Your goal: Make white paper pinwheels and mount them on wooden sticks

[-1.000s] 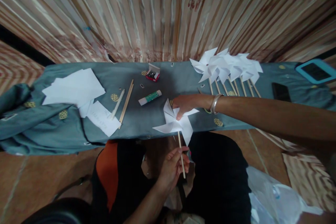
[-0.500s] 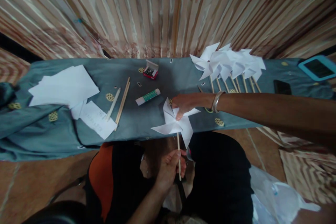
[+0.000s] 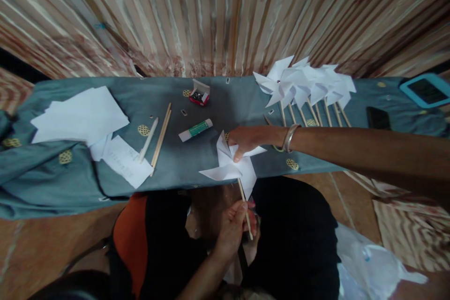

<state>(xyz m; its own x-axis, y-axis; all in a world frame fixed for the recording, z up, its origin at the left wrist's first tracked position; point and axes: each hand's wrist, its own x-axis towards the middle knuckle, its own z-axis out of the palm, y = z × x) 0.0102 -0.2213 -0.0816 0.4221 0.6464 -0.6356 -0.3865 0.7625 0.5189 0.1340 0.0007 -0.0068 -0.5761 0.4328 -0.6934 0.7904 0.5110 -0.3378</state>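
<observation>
A white paper pinwheel [image 3: 225, 171] on a thin wooden stick [image 3: 248, 221] lies at the table's near edge, its stick pointing down toward my lap. My left hand [image 3: 234, 220] is closed around the lower part of the stick. At the pinwheel's centre, my right hand [image 3: 242, 141] presses with its thumb, the fingers curled behind the paper blades and partly hidden. A bracelet circles my right wrist. Just beyond the pinwheel is a glue stick [image 3: 196, 130]. Scissors [image 3: 277, 148] lie partly hidden under my right forearm.
Several finished pinwheels [image 3: 279, 81] lie in a row at the back right, near a dark phone [image 3: 378, 118] and a blue-framed tablet [image 3: 426, 90]. A small open box of pins [image 3: 199, 93], wooden sticks [image 3: 161, 140], a white pen [image 3: 149, 139] and paper sheets [image 3: 82, 115] occupy the left half.
The lower end of the stick has swung slightly to the right, and my left hand has moved with it. My right hand stays at the pinwheel's centre.
</observation>
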